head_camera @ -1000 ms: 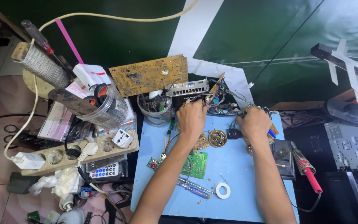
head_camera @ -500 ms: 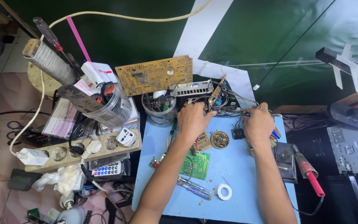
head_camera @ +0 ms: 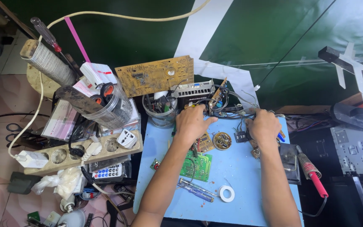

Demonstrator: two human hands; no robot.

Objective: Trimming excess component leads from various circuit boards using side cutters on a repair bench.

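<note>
Power strip (head_camera: 80,153): lay well left of both hands.
Left hand (head_camera: 193,122): rested fingers curled on a tangle of wires (head_camera: 221,107); grip unclear.
Round circuit board (head_camera: 222,141): sat between the hands.
Right hand (head_camera: 264,126): closed over wires.
Soldering iron (head_camera: 314,176): lay just right.

Two hands (head_camera: 192,122) (head_camera: 264,126), four circuit boards (head_camera: 195,165), one soldering iron (head_camera: 311,172)

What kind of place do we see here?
Probably a small electronics repair bench: a red-handled soldering iron lies at the edge of the light blue table, a green printed circuit board lies on it, and a beige power strip lies beside it.
</note>
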